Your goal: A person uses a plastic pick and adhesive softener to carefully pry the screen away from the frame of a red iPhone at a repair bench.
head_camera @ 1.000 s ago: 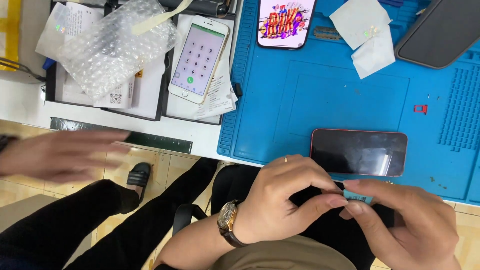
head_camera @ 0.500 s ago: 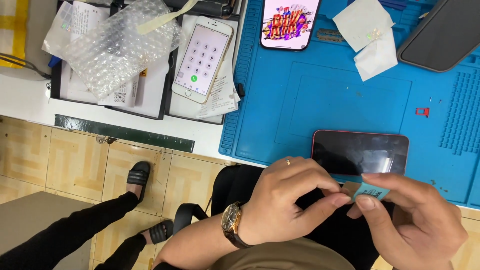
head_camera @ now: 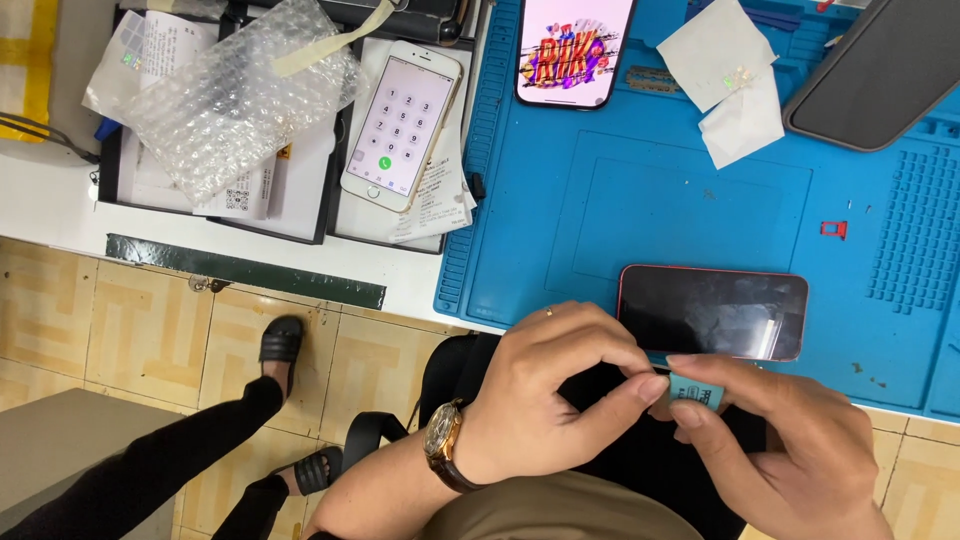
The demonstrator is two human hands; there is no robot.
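Both hands meet over my lap at the near edge of the blue work mat (head_camera: 650, 200). My left hand (head_camera: 560, 400), with a ring and a wristwatch, pinches one end of a small teal sticker tab (head_camera: 697, 392). My right hand (head_camera: 790, 450) grips the same tab from the other side. Just beyond the fingers lies a red-framed phone (head_camera: 712, 312) with a dark screen, flat on the mat.
A white phone with a lit keypad (head_camera: 402, 125) rests on papers beside bubble wrap (head_camera: 235, 95). Another lit phone (head_camera: 575, 50), white wipes (head_camera: 735, 85), a dark device (head_camera: 880, 70) and a tiny red part (head_camera: 833, 229) lie on the mat. Another person's legs in sandals (head_camera: 285, 345) stand at the left.
The other person's hand at the left has left the view. My hands stayed together on the tab, with the fingers shifting slightly.
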